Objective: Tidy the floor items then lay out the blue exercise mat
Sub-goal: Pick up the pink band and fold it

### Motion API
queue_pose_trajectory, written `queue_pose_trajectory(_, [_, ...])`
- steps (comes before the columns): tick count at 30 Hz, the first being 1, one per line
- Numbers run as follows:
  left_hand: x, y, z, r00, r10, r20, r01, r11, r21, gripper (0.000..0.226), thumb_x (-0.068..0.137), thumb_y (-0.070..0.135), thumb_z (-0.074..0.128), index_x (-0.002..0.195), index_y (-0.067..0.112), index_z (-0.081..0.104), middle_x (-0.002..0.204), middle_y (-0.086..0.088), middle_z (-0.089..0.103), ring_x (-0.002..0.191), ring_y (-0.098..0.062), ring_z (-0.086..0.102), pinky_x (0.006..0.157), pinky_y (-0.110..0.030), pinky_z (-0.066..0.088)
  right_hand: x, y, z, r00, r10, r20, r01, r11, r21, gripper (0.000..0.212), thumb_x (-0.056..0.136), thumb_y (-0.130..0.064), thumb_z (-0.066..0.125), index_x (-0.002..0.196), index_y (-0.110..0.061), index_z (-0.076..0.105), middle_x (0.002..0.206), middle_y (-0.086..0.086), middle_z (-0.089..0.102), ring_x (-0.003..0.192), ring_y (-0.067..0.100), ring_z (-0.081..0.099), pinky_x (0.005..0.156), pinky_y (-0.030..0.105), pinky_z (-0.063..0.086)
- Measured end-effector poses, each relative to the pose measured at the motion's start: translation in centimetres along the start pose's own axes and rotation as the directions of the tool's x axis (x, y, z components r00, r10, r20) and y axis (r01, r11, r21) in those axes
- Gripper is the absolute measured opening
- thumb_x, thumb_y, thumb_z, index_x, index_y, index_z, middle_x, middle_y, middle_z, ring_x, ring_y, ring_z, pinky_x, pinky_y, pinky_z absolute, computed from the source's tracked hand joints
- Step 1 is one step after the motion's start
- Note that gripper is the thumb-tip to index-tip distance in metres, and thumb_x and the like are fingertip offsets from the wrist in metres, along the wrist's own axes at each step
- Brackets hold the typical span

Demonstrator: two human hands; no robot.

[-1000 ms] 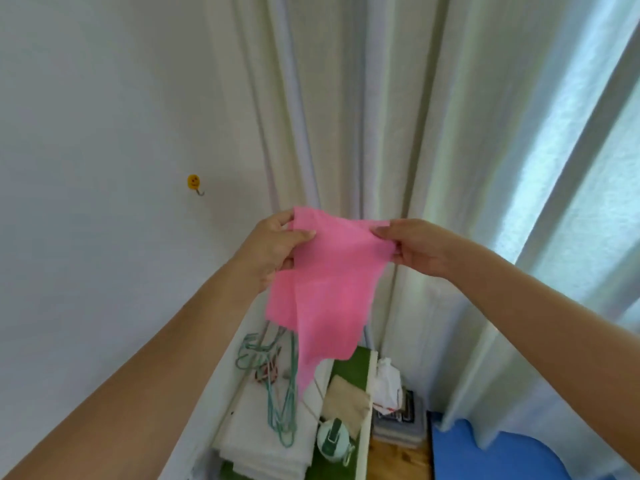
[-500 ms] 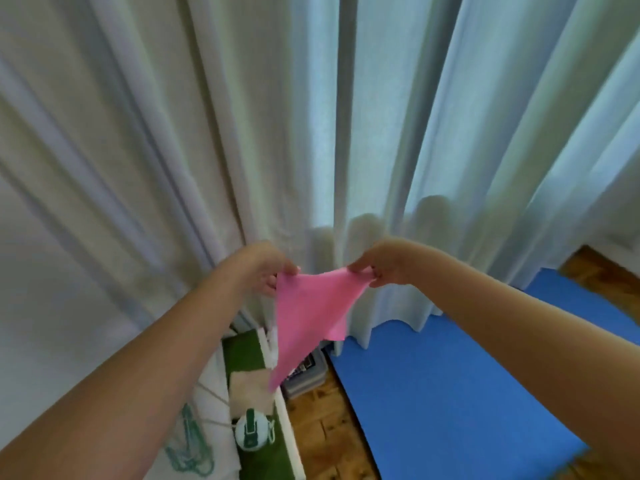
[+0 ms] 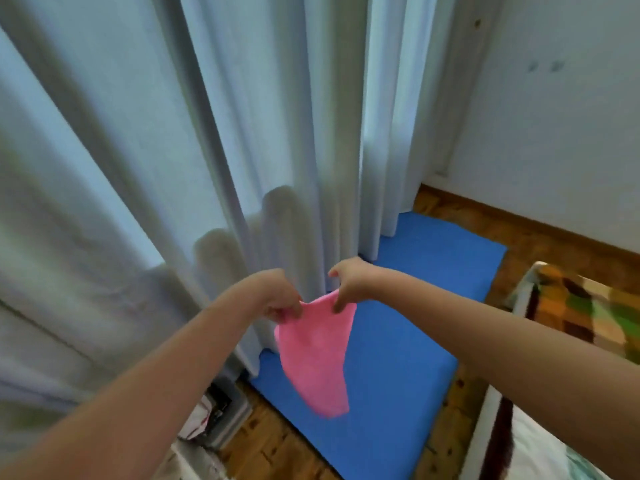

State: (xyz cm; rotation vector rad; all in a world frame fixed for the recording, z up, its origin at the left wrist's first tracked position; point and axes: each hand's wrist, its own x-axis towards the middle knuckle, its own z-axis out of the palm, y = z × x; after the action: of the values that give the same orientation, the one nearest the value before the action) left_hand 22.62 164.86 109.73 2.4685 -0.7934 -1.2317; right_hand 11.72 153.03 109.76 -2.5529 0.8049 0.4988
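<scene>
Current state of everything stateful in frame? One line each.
pink cloth: held up by its top edge, hanging limp.
left hand: pinching the cloth's left corner.
right hand: pinching the cloth's right corner.
blue mat: unrolled, flat on the floor.
curtain: drawn shut, hem over the mat's edge.

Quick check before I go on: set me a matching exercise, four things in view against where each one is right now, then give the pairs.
Things:
1. pink cloth
2. blue mat
3. curtain
4. patchwork cover

Places:
A. hanging, filling the left of the view
B. at the right edge of the view
C. pinched at its top by the left hand and the right hand, dangling
D. flat on the wooden floor

Pairs: 1-C; 2-D; 3-A; 4-B
</scene>
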Motion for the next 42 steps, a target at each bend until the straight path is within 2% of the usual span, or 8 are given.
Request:
queue_pose_trajectory(7, [5.9, 6.9, 5.4, 0.991, 0.061, 0.116, -0.107, 0.890, 0.443, 0.035, 0.079, 0.019, 0.073, 0.112, 0.005, 0.070, 0.110, -0.011, 0.072, 0.093, -0.021, 0.071, 0.090, -0.035, 0.057, -0.4, 8.7, 0.9, 0.996, 0.072, 0.060, -0.067, 0.995, -0.068, 0.042, 0.081, -0.022, 0.075, 0.120, -0.009, 0.066, 0.123, 0.011, 0.063, 0.108, 0.025, 0.062, 0.089, 0.036, 0.055])
queue_pose_trajectory(12, [9.0, 10.2, 7.9, 0.963, 0.128, 0.237, -0.266, 0.585, 0.766, 0.037, 0.081, 0.036, 0.071, 0.111, 0.015, 0.068, 0.099, -0.001, 0.062, 0.099, -0.020, 0.064, 0.086, -0.030, 0.050, 0.6, 12.5, 1.4, 0.988, 0.139, 0.065, -0.129, 0.982, -0.138, 0.023, 0.085, -0.009, 0.060, 0.104, -0.004, 0.072, 0.095, 0.017, 0.066, 0.077, 0.020, 0.052, 0.064, 0.029, 0.043])
queue_pose_trajectory(17, [11.7, 12.3, 9.0, 0.935, 0.191, 0.299, -0.355, 0.457, 0.816, 0.045, 0.084, 0.026, 0.073, 0.124, 0.008, 0.062, 0.126, -0.008, 0.062, 0.115, -0.023, 0.060, 0.091, -0.030, 0.047, 1.7, 14.2, 1.8, 0.982, 0.189, 0.031, -0.182, 0.972, -0.150, 0.023, 0.086, -0.001, 0.048, 0.091, 0.000, 0.070, 0.084, 0.019, 0.061, 0.077, 0.023, 0.046, 0.064, 0.032, 0.037])
queue_pose_trajectory(23, [15.2, 12.8, 7.7, 0.913, 0.247, 0.325, -0.398, 0.366, 0.841, 0.037, 0.088, 0.018, 0.066, 0.122, 0.005, 0.060, 0.116, -0.009, 0.060, 0.115, -0.024, 0.060, 0.089, -0.030, 0.048, 5.1, 15.6, 1.6, 0.981, 0.175, -0.088, -0.191, 0.953, -0.236, 0.021, 0.090, -0.008, 0.049, 0.074, -0.010, 0.062, 0.070, 0.003, 0.049, 0.078, 0.020, 0.040, 0.054, 0.030, 0.026])
queue_pose_trajectory(29, [17.8, 12.3, 5.7, 0.899, 0.216, 0.380, -0.434, 0.339, 0.835, 0.032, 0.093, 0.016, 0.055, 0.124, 0.006, 0.057, 0.127, -0.011, 0.059, 0.115, -0.027, 0.059, 0.091, -0.033, 0.047, 8.5, 15.8, 2.1, 0.994, 0.100, -0.038, -0.108, 0.927, -0.359, 0.022, 0.087, -0.001, 0.045, 0.085, -0.012, 0.064, 0.094, 0.002, 0.066, 0.096, 0.025, 0.053, 0.108, 0.041, 0.035])
queue_pose_trajectory(34, [19.7, 12.8, 4.3, 0.873, 0.170, 0.457, -0.488, 0.304, 0.818, 0.031, 0.096, 0.015, 0.044, 0.121, 0.004, 0.058, 0.083, -0.005, 0.051, 0.085, -0.025, 0.048, 0.076, -0.032, 0.041, 9.9, 16.5, 1.6, 0.996, 0.090, -0.010, -0.090, 0.966, -0.242, 0.025, 0.084, 0.005, 0.043, 0.093, -0.011, 0.060, 0.080, 0.002, 0.052, 0.074, 0.023, 0.050, 0.065, 0.037, 0.043])
queue_pose_trajectory(38, [21.0, 14.1, 3.5, 0.842, 0.207, 0.498, -0.538, 0.249, 0.805, 0.031, 0.102, 0.028, 0.036, 0.108, 0.007, 0.059, 0.096, -0.011, 0.055, 0.104, -0.031, 0.055, 0.101, -0.040, 0.036, 10.5, 18.3, 1.1, 0.996, 0.078, -0.036, -0.084, 0.974, -0.212, 0.028, 0.089, 0.000, 0.045, 0.112, -0.014, 0.051, 0.089, 0.004, 0.052, 0.074, 0.022, 0.051, 0.060, 0.035, 0.039])
queue_pose_trajectory(42, [24.1, 17.6, 3.2, 0.789, 0.381, 0.482, -0.598, 0.297, 0.745, 0.038, 0.102, 0.036, 0.039, 0.092, 0.004, 0.057, 0.101, -0.017, 0.062, 0.081, -0.026, 0.047, 0.080, -0.038, 0.042, 11.0, 22.5, -0.3, 0.985, 0.102, -0.142, -0.124, 0.979, -0.159, 0.013, 0.091, -0.004, 0.042, 0.101, -0.011, 0.047, 0.078, 0.002, 0.047, 0.071, 0.026, 0.052, 0.059, 0.038, 0.040])
